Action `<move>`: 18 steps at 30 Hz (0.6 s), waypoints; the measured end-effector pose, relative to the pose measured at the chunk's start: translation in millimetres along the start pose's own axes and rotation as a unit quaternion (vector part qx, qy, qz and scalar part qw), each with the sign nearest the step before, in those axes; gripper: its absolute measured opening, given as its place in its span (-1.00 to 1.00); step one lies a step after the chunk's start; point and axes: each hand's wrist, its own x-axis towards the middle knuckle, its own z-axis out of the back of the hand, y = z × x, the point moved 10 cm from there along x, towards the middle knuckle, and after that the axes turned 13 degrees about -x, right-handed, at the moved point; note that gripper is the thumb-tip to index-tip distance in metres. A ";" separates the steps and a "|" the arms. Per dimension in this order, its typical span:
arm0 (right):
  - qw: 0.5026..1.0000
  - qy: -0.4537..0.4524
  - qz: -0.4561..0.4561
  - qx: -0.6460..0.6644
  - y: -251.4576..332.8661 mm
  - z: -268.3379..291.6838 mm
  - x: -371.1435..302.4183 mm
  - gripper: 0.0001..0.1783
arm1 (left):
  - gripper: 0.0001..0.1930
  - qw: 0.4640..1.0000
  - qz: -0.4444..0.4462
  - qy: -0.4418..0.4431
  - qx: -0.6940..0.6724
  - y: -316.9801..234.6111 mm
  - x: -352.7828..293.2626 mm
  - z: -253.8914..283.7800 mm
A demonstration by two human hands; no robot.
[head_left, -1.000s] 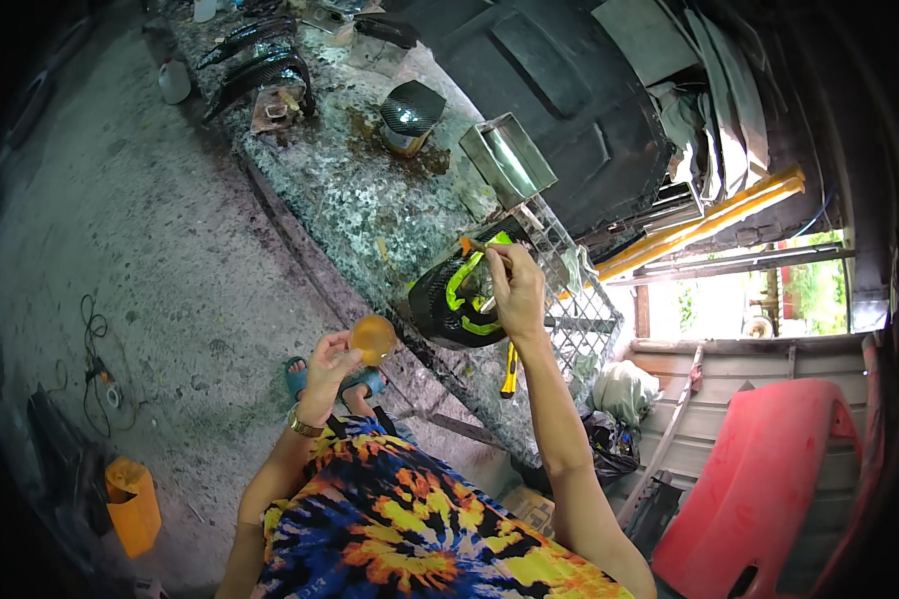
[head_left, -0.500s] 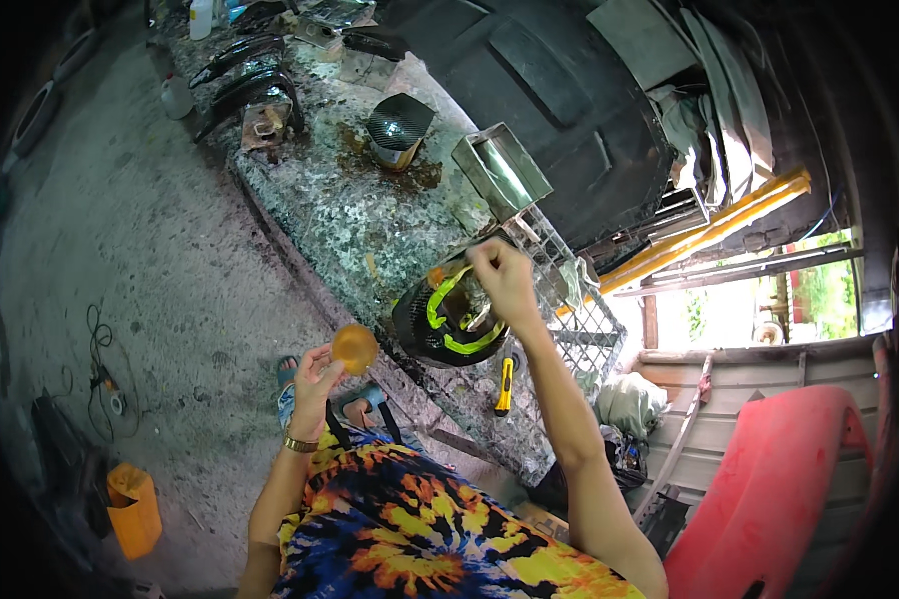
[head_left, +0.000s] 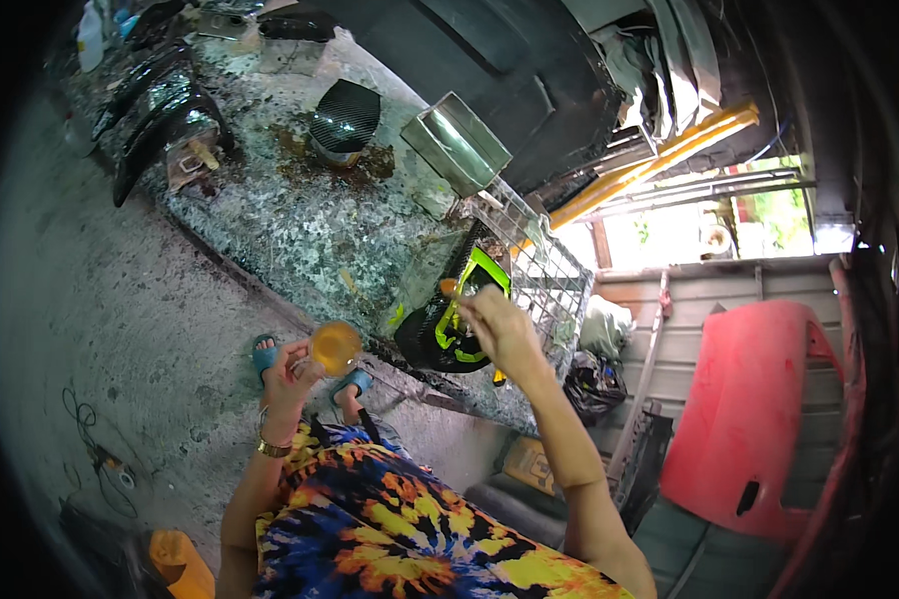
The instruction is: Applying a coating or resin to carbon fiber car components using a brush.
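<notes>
A clear cup of amber liquid (head_left: 336, 347) is held up in my left hand (head_left: 290, 374), its fingers closed round the near side. My right hand (head_left: 501, 329) is closed in a pinch over a black carbon-weave part (head_left: 425, 344) with bright green strips along its opening. A small orange-brown tip (head_left: 449, 287) shows just beyond those fingers; most of what they grip is hidden, and I cannot name it. The part rests on the stained table (head_left: 270, 230) near its right end. A yellow utility knife (head_left: 498, 378) is mostly covered by my right hand and the part.
Farther up the table stand a can topped by a carbon-weave piece (head_left: 346, 117) and an open metal box (head_left: 456, 145). Glossy black curved parts (head_left: 165, 115) lie at the far left. A wire grid (head_left: 549, 285) borders the right side. A red panel (head_left: 739, 419) leans at the right.
The black part has been tilted and turned, so its green-edged opening faces differently. My right hand has moved slightly lower, off the opening's far edge. The whole view has shifted.
</notes>
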 end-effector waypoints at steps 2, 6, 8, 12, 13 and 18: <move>1.000 0.005 -0.017 -0.004 8.1 4.0 -3.4 -0.83 | -0.54 0.999 0.049 0.001 0.013 -8.8 10.7 4.4; 0.978 0.025 -0.156 0.136 -16.9 8.2 7.7 -0.84 | -0.53 0.997 0.074 0.032 -0.020 -21.4 27.9 -1.9; 0.951 0.047 -0.224 0.208 -36.6 3.4 26.2 -0.82 | -0.54 0.996 0.089 0.020 -0.021 -25.0 30.7 -1.3; 0.938 0.040 -0.255 0.232 -120.0 -30.3 40.3 -0.77 | -0.54 0.995 0.085 0.043 0.002 -28.9 35.6 -7.0; 0.933 0.020 -0.274 0.232 -134.8 -29.6 42.9 -0.76 | -0.54 0.995 0.091 0.046 0.009 -29.0 35.1 -8.1; 0.952 -0.057 -0.264 0.146 -122.9 -8.0 52.7 -0.78 | -0.54 0.994 0.095 0.045 0.041 -32.9 36.0 -2.5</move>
